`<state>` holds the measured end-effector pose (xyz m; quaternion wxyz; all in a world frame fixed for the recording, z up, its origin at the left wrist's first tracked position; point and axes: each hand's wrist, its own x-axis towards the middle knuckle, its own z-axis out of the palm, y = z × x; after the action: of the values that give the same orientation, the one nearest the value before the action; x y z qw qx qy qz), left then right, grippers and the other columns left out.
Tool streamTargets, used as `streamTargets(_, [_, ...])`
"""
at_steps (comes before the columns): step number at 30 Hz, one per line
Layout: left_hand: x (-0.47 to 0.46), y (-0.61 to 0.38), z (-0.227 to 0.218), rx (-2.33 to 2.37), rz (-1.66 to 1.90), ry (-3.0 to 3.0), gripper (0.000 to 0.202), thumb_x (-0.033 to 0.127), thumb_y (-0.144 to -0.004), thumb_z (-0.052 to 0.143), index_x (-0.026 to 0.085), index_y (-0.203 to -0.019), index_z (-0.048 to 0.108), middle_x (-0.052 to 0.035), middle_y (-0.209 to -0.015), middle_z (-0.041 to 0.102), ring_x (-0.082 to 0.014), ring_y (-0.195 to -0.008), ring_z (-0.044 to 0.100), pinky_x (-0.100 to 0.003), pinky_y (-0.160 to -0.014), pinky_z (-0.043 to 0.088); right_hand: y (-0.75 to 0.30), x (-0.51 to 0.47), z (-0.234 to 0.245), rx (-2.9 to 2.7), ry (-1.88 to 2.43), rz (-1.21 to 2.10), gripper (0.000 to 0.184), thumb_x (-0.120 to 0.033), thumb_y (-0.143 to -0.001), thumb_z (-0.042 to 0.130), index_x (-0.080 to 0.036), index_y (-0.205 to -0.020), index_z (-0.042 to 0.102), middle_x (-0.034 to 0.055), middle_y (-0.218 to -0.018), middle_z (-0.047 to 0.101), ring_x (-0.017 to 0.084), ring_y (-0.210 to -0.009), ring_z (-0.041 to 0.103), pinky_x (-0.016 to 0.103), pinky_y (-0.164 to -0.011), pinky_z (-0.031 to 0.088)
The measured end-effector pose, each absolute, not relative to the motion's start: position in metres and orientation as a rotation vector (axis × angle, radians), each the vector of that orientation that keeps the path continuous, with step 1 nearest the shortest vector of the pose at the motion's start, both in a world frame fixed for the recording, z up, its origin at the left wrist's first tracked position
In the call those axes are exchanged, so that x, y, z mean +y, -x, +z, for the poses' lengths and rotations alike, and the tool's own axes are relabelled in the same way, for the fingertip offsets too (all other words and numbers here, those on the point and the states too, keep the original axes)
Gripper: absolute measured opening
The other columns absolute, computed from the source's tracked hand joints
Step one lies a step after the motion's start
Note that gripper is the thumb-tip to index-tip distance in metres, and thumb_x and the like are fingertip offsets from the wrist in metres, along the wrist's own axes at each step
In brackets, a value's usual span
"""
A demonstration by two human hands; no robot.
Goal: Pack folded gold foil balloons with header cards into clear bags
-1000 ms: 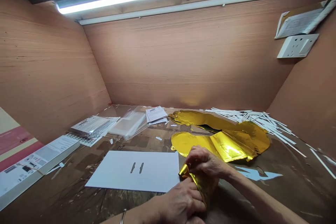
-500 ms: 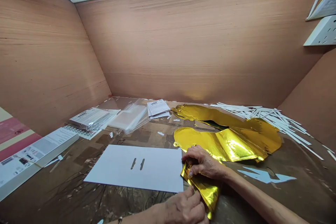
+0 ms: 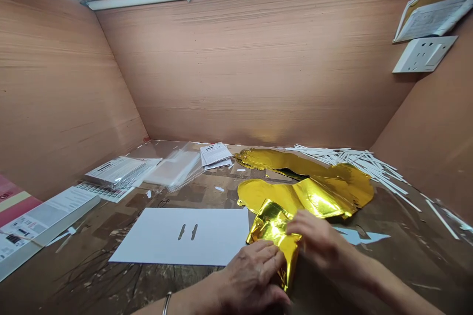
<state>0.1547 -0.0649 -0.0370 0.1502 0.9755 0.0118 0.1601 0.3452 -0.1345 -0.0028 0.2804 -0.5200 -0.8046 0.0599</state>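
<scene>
A gold foil balloon (image 3: 273, 224), folded into a small shiny packet, lies on the table at the right end of a white card (image 3: 162, 236). My left hand (image 3: 254, 268) is on its lower left part, fingers bent over the foil and holding it down. At the packet's right edge is my right hand (image 3: 318, 241), smeared by motion, so its fingers' grip does not show clearly. The card is flat and has two slots near its middle. Just behind the packet more flat gold foil balloons (image 3: 273, 192) are spread, partly overlapping.
White sticks (image 3: 354, 160) are heaped at the back right. Clear plastic sleeves (image 3: 173, 167), printed cards (image 3: 216, 154) and a wrapped pack (image 3: 114, 172) sit at the back left. A banded card stack (image 3: 48, 226) lies far left. Pale blue scraps (image 3: 365, 236) lie at right.
The foil has been folded over into a wider packet. My left hand has moved up onto it, and my right hand has shifted from its top to its right edge. The view has turned slightly right.
</scene>
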Motion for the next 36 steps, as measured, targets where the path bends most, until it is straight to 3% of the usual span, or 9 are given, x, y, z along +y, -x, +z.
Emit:
streamTargets(6, [-0.062,-0.154,-0.035,0.099,0.458,-2.74,0.054,0.06,-0.074,0.041,0.013,-0.101,0.044,-0.0105,-0.094,0.057,-0.021,-0.087,0.053,-0.031,-0.077,0.042,-0.31,-0.178,-0.047,-2.348,1.328,-0.479,0.033,-0.014,-0.086,0.029,-0.011,-0.108,0.053,0.0121,-0.101,0.063,0.023,-0.095,0.055,0.044,-0.083,0.043])
streamTargets(11, [-0.046,-0.152,-0.022,0.195,0.22,-2.636,0.061,0.059,-0.058,0.061,0.017,-0.1,0.048,-0.0039,-0.085,0.06,-0.0187,-0.074,0.056,-0.024,-0.065,0.042,-0.309,-0.173,-0.056,-1.946,1.459,-0.055,0.028,-0.01,-0.083,0.034,-0.017,-0.094,0.06,0.0063,-0.089,0.067,0.016,-0.082,0.06,0.036,-0.082,0.046])
streamTargets(15, [-0.022,-0.153,-0.018,0.183,0.1,-2.433,0.069,0.039,-0.058,0.069,0.022,-0.117,0.04,-0.0021,-0.095,0.063,-0.0184,-0.081,0.058,-0.022,-0.068,0.041,-0.317,-0.17,-0.05,-1.462,1.692,0.442,0.022,-0.02,-0.079,0.043,-0.02,-0.085,0.064,0.0029,-0.079,0.067,0.018,-0.076,0.061,0.029,-0.068,0.049])
streamTargets(17, [-0.011,-0.156,-0.022,0.209,0.115,-2.324,0.061,0.027,-0.062,0.066,0.022,-0.118,0.041,-0.0022,-0.096,0.064,-0.0178,-0.083,0.059,-0.023,-0.073,0.041,-0.318,-0.167,-0.048,-1.318,1.725,0.568,0.021,-0.024,-0.078,0.045,-0.02,-0.083,0.064,0.0015,-0.074,0.066,0.019,-0.076,0.06,0.029,-0.069,0.048])
streamTargets(21, [-0.003,-0.17,-0.034,0.406,0.223,-2.044,0.029,0.007,-0.065,0.051,0.015,-0.093,0.056,-0.0025,-0.078,0.068,-0.0149,-0.072,0.06,-0.023,-0.068,0.043,-0.314,-0.163,-0.049,-1.214,1.753,0.553,0.023,-0.027,-0.078,0.042,-0.018,-0.084,0.062,0.0018,-0.075,0.064,0.019,-0.076,0.058,0.028,-0.069,0.045])
streamTargets(27, [-0.002,-0.196,-0.034,0.567,0.222,-1.958,0.02,0.0,-0.053,0.051,0.013,-0.067,0.057,0.0008,-0.058,0.062,-0.0121,-0.053,0.055,-0.02,-0.051,0.039,-0.314,-0.164,-0.058,-1.305,2.027,0.181,0.02,-0.026,-0.078,0.04,-0.019,-0.078,0.058,0.005,-0.074,0.06,0.021,-0.074,0.054,0.035,-0.068,0.041])
streamTargets(30, [0.003,-0.195,-0.029,0.522,0.168,-1.938,0.016,0.009,-0.055,0.059,0.013,-0.071,0.058,0.001,-0.059,0.062,-0.0114,-0.052,0.053,-0.019,-0.05,0.038,-0.315,-0.164,-0.058,-1.29,2.086,0.233,0.019,-0.024,-0.078,0.038,-0.019,-0.077,0.056,0.0043,-0.072,0.06,0.02,-0.071,0.054,0.031,-0.064,0.04])
streamTargets(34, [0.006,-0.179,-0.029,0.37,0.087,-1.793,0.043,0.016,-0.05,0.07,0.015,-0.09,0.056,0.0004,-0.075,0.062,-0.0114,-0.065,0.054,-0.019,-0.057,0.039,-0.315,-0.163,-0.052,-1.207,2.069,0.363,0.018,-0.025,-0.076,0.037,-0.02,-0.073,0.054,0.0033,-0.07,0.061,0.019,-0.066,0.055,0.028,-0.058,0.039])
streamTargets(36, [0.003,-0.175,-0.032,0.393,0.126,-1.793,0.038,0.015,-0.054,0.065,0.013,-0.091,0.055,-0.0001,-0.075,0.061,-0.011,-0.067,0.053,-0.019,-0.059,0.04,-0.316,-0.163,-0.049,-1.177,2.056,0.404,0.017,-0.026,-0.076,0.037,-0.021,-0.073,0.054,0.0021,-0.068,0.062,0.019,-0.065,0.056,0.027,-0.057,0.039])
